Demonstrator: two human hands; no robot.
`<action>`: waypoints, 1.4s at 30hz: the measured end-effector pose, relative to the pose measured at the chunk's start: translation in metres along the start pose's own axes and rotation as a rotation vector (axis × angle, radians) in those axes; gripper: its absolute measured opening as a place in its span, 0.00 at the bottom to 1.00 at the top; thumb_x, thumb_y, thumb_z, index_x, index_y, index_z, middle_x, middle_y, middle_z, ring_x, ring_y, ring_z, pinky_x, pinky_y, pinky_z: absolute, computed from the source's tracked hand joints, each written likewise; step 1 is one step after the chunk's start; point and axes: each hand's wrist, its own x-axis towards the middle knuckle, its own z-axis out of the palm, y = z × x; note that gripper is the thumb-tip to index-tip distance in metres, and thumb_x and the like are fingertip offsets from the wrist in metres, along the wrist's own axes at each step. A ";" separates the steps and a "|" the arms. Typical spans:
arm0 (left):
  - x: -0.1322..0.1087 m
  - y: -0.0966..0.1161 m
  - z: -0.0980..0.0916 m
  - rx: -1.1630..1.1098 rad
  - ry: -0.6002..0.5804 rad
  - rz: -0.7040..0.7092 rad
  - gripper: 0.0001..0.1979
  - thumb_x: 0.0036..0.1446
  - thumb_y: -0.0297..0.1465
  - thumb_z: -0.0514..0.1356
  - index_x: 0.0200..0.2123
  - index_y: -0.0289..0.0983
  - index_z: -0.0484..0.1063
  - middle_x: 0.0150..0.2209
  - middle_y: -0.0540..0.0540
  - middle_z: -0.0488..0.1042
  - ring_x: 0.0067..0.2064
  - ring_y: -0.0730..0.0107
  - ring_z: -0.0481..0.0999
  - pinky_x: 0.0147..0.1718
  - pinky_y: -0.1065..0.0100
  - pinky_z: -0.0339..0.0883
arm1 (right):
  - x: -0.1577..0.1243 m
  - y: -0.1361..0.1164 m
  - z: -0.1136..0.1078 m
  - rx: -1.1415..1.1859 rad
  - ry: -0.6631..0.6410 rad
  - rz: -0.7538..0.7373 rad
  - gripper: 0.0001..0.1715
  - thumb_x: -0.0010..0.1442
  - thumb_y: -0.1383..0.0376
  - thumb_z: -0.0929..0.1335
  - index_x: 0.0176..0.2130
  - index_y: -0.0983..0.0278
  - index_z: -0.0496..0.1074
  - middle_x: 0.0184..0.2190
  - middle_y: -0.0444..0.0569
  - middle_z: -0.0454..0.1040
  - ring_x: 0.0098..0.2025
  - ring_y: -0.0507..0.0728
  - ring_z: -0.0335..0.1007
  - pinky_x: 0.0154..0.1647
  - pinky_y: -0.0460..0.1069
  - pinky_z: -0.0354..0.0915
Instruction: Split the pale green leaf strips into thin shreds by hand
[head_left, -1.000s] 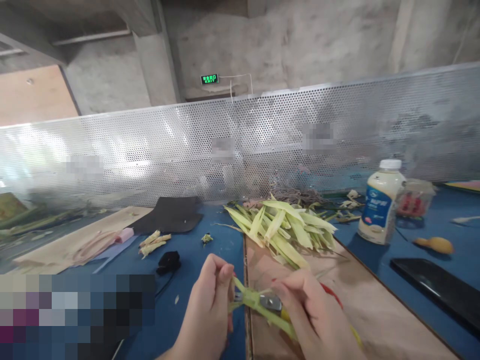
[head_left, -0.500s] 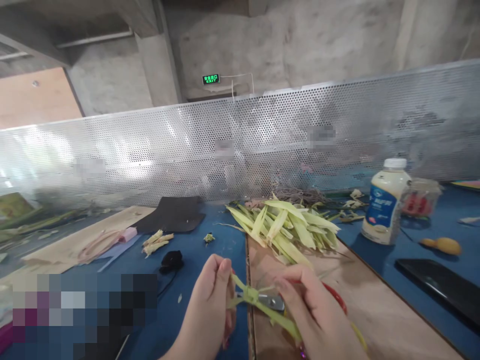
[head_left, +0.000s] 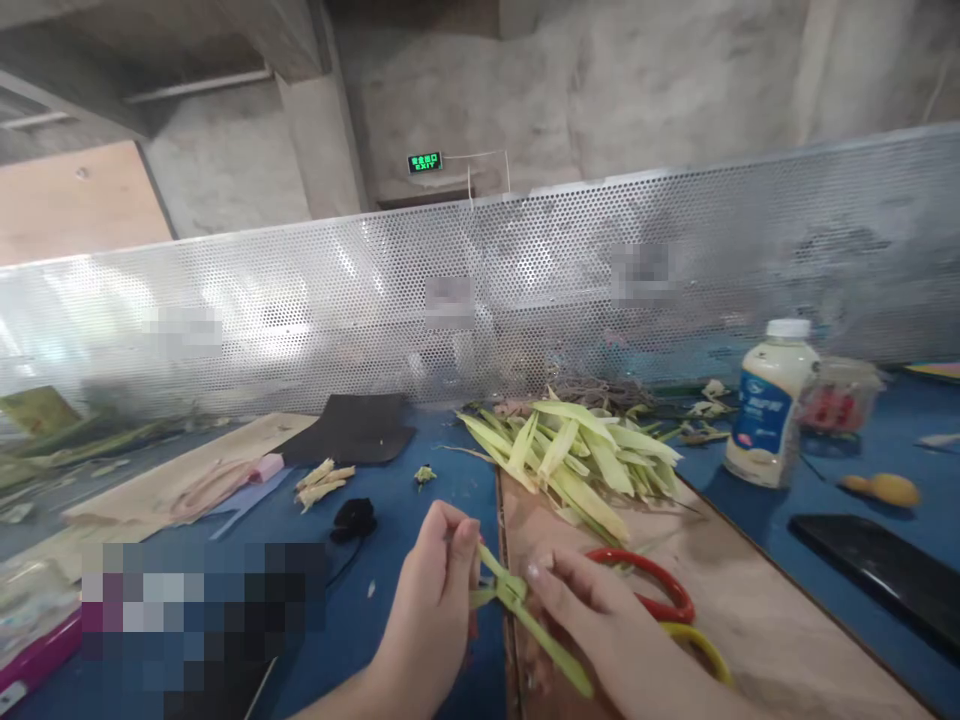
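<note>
My left hand (head_left: 439, 590) is closed, its thumb and fingers pinching the upper left end of a folded, knotted strip of green corn husk (head_left: 511, 590). One long tail of the strip hangs down toward the lower right. At the right side of the knot, my right hand (head_left: 592, 610) has its thumb and forefinger pressed together on the husk; the exact contact is partly hidden. Under and beside this hand lie scissors (head_left: 681, 600) with a red loop, and a yellow loop next to it; their blades are mostly hidden. Beyond both hands a pile of pale green corn husks (head_left: 577, 450) rests on the board.
A wooden board (head_left: 765, 610) lies on the blue table (head_left: 442, 500). At right are a milk bottle (head_left: 772, 410), a clear fruit box (head_left: 840, 395), a small gourd-shaped object (head_left: 885, 488) and a black phone (head_left: 877, 570). Black sheet (head_left: 352, 425) and scraps lie left; a perforated metal screen (head_left: 375, 300) stands behind.
My right hand has shifted left, close to the knot. More of the red and yellow scissor loops shows behind it, and the metal pivot is now hidden. My left hand keeps its pinch.
</note>
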 end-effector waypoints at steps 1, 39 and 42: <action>0.001 -0.001 0.000 0.017 -0.003 0.013 0.17 0.54 0.47 0.46 0.27 0.39 0.54 0.13 0.59 0.53 0.12 0.82 0.52 0.08 0.80 0.49 | 0.000 0.001 0.001 0.001 0.015 0.016 0.22 0.50 0.47 0.63 0.27 0.64 0.60 0.16 0.41 0.67 0.17 0.49 0.64 0.19 0.43 0.61; 0.034 0.002 -0.001 -0.135 -0.527 0.049 0.17 0.44 0.41 0.60 0.31 0.33 0.70 0.19 0.52 0.64 0.21 0.78 0.65 0.23 0.72 0.61 | 0.024 -0.012 -0.024 -0.918 0.359 -0.673 0.17 0.60 0.57 0.57 0.31 0.63 0.67 0.26 0.45 0.71 0.29 0.53 0.66 0.31 0.46 0.59; 0.039 0.002 0.001 -0.148 -0.595 0.042 0.17 0.44 0.41 0.61 0.31 0.32 0.71 0.20 0.52 0.63 0.20 0.80 0.61 0.22 0.73 0.59 | 0.037 -0.009 -0.029 -0.968 0.408 -0.695 0.18 0.61 0.58 0.54 0.38 0.64 0.66 0.29 0.47 0.72 0.31 0.54 0.67 0.33 0.47 0.60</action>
